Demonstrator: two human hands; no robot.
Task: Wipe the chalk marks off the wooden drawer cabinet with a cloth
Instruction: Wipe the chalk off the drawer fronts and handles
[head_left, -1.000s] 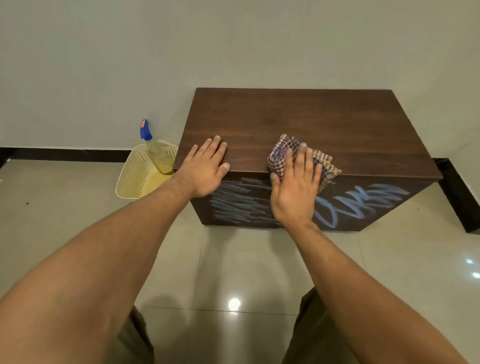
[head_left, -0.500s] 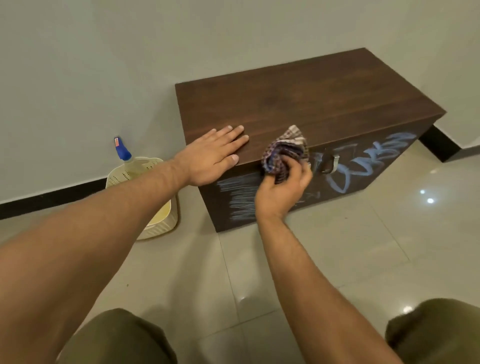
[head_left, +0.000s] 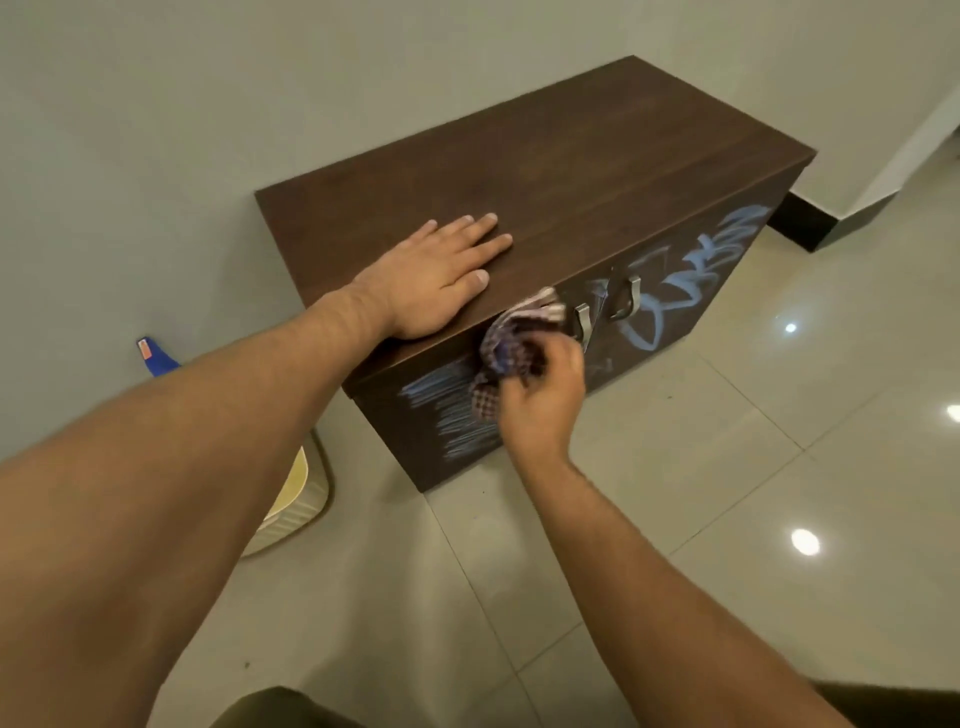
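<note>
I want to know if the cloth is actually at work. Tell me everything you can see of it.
The cloth is a soft checked fabric in dark blue-purple, red and white, crumpled into a bunch. The right hand grips it with curled fingers and appears to press it against the front of the wooden cabinet, just under the top edge, between the blue chalk strokes and a metal handle. One fold hangs lower. It is blurred, so its edges are unclear.
</note>
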